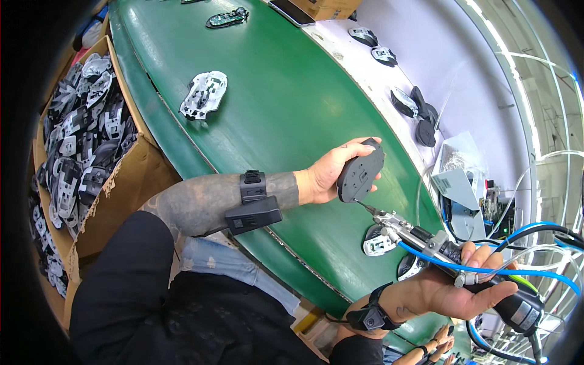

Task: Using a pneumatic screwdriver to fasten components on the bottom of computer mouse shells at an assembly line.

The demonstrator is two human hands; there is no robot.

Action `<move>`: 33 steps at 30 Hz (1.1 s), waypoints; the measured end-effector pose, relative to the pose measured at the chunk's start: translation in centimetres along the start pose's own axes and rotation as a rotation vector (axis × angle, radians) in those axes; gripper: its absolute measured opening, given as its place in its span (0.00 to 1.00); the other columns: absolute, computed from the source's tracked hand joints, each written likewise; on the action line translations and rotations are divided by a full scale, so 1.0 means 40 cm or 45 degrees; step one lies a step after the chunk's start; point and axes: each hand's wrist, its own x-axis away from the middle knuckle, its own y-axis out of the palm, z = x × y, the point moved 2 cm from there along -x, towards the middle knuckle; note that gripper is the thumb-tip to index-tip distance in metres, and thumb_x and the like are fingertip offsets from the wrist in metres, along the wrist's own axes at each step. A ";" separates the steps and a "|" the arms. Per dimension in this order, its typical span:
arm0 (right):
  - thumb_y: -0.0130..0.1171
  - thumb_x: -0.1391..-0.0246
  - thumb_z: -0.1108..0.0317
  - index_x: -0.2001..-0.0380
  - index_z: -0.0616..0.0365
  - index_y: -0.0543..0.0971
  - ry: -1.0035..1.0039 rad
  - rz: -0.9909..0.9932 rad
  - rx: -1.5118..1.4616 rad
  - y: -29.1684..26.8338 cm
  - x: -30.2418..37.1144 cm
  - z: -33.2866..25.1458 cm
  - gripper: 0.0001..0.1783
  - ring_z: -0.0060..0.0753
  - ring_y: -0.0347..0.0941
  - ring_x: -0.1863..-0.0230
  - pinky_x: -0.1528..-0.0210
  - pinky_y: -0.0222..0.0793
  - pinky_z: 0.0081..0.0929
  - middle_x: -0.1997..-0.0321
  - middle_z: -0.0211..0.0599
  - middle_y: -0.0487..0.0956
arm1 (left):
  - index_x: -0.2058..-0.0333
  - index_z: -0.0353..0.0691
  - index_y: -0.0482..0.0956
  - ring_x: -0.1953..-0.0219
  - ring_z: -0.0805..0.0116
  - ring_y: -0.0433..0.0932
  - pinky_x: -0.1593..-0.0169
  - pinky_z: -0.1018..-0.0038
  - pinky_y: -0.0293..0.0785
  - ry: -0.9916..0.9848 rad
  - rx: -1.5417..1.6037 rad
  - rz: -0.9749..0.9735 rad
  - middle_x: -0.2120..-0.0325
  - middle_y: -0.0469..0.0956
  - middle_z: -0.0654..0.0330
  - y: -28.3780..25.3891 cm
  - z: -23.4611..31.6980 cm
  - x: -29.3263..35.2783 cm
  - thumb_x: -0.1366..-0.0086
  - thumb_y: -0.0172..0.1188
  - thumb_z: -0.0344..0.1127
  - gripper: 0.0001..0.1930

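My left hand is closed around a black computer mouse, its underside with small holes turned up. In my right hand is a powered screwdriver with blue and clear hoses, fingers wrapped round its body. The bit meets the lower end of the mouse; whether a screw sits under it is too small to tell. Below the mouse, a white-and-black mouse shell lies on the green conveyor belt, with another shell partly behind the driver.
On the left stands a cardboard box heaped with mouse shells. A white shell and a green circuit board assembly lie up the belt. More mouse parts sit along the white ledge. Another person's hands show at lower right.
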 end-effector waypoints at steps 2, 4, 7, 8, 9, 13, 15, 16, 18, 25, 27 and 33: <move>0.40 0.37 0.47 0.53 0.57 0.65 0.010 0.013 0.023 0.002 0.001 -0.001 0.23 0.23 0.61 0.79 0.75 0.58 0.21 0.79 0.27 0.60 | 0.46 0.45 0.63 0.58 0.61 0.74 0.56 0.63 0.77 0.006 0.000 0.007 0.53 0.67 0.56 0.000 0.000 0.002 0.37 0.49 0.41 0.21; 0.41 0.37 0.48 0.53 0.57 0.65 0.032 -0.033 -0.034 -0.004 0.000 -0.001 0.23 0.23 0.61 0.79 0.74 0.59 0.22 0.79 0.28 0.61 | 0.46 0.45 0.63 0.58 0.61 0.74 0.57 0.62 0.77 -0.001 0.003 0.005 0.53 0.67 0.56 0.002 -0.003 0.006 0.37 0.49 0.41 0.21; 0.42 0.37 0.49 0.54 0.56 0.65 0.066 -0.126 -0.120 -0.008 0.003 0.004 0.21 0.23 0.61 0.80 0.74 0.59 0.23 0.78 0.28 0.63 | 0.47 0.44 0.64 0.59 0.61 0.74 0.58 0.62 0.77 0.008 0.080 -0.060 0.54 0.67 0.56 0.006 -0.007 0.005 0.37 0.49 0.41 0.21; 0.43 0.37 0.50 0.55 0.56 0.65 0.077 -0.172 -0.146 -0.007 0.003 0.005 0.21 0.24 0.61 0.80 0.73 0.60 0.23 0.78 0.28 0.64 | 0.47 0.44 0.64 0.59 0.62 0.74 0.58 0.62 0.78 -0.006 0.118 -0.057 0.55 0.68 0.56 0.003 -0.012 0.002 0.37 0.49 0.41 0.21; 0.43 0.37 0.50 0.55 0.56 0.65 0.076 -0.169 -0.145 -0.005 0.006 0.006 0.21 0.24 0.61 0.80 0.73 0.60 0.23 0.78 0.28 0.64 | 0.47 0.44 0.64 0.60 0.62 0.74 0.58 0.62 0.78 -0.024 0.155 -0.053 0.56 0.69 0.56 -0.001 -0.018 0.002 0.37 0.49 0.41 0.20; 0.42 0.37 0.50 0.53 0.57 0.64 0.049 -0.134 -0.078 0.004 0.005 0.007 0.22 0.24 0.60 0.79 0.74 0.59 0.24 0.77 0.29 0.64 | 0.47 0.44 0.64 0.62 0.64 0.75 0.59 0.65 0.78 0.025 0.028 0.081 0.60 0.70 0.57 -0.024 -0.012 -0.015 0.38 0.51 0.41 0.21; 0.43 0.37 0.51 0.52 0.59 0.64 0.026 -0.137 -0.024 -0.013 -0.002 -0.022 0.22 0.23 0.60 0.78 0.74 0.58 0.23 0.77 0.28 0.63 | 0.47 0.45 0.64 0.65 0.66 0.75 0.61 0.68 0.78 0.049 -0.168 0.337 0.62 0.70 0.59 -0.044 -0.001 -0.015 0.40 0.53 0.42 0.22; 0.43 0.37 0.52 0.52 0.61 0.64 -0.011 -0.164 -0.056 -0.015 -0.006 -0.038 0.22 0.22 0.59 0.78 0.74 0.57 0.22 0.77 0.27 0.62 | 0.47 0.45 0.64 0.64 0.67 0.74 0.62 0.69 0.77 0.028 -0.163 0.371 0.62 0.70 0.59 -0.045 0.000 -0.017 0.41 0.55 0.43 0.24; 0.45 0.38 0.54 0.54 0.64 0.65 -0.050 -0.183 -0.121 -0.015 -0.007 -0.064 0.22 0.21 0.59 0.78 0.74 0.57 0.22 0.78 0.28 0.62 | 0.47 0.46 0.64 0.64 0.67 0.74 0.61 0.69 0.77 0.005 -0.137 0.332 0.62 0.69 0.59 -0.041 -0.003 -0.012 0.41 0.55 0.43 0.24; 0.44 0.38 0.52 0.51 0.64 0.65 -0.054 -0.135 -0.138 0.010 0.021 -0.038 0.24 0.21 0.62 0.78 0.72 0.59 0.24 0.77 0.28 0.62 | 0.50 0.44 0.65 0.65 0.71 0.74 0.65 0.70 0.77 -0.096 -0.074 0.184 0.66 0.70 0.61 -0.014 -0.027 0.007 0.41 0.56 0.44 0.22; 0.44 0.38 0.52 0.49 0.64 0.64 -0.037 -0.130 -0.113 0.015 0.030 -0.028 0.25 0.21 0.63 0.78 0.72 0.60 0.24 0.78 0.27 0.62 | 0.51 0.44 0.65 0.65 0.71 0.74 0.64 0.70 0.77 -0.119 -0.076 0.172 0.66 0.70 0.61 -0.011 -0.033 0.009 0.41 0.56 0.44 0.22; 0.43 0.38 0.52 0.49 0.64 0.64 -0.032 -0.088 -0.107 0.024 0.032 -0.019 0.25 0.21 0.63 0.79 0.72 0.60 0.25 0.78 0.27 0.61 | 0.52 0.44 0.65 0.65 0.70 0.73 0.64 0.69 0.77 -0.140 -0.055 0.102 0.65 0.70 0.61 0.002 -0.038 0.015 0.41 0.55 0.44 0.21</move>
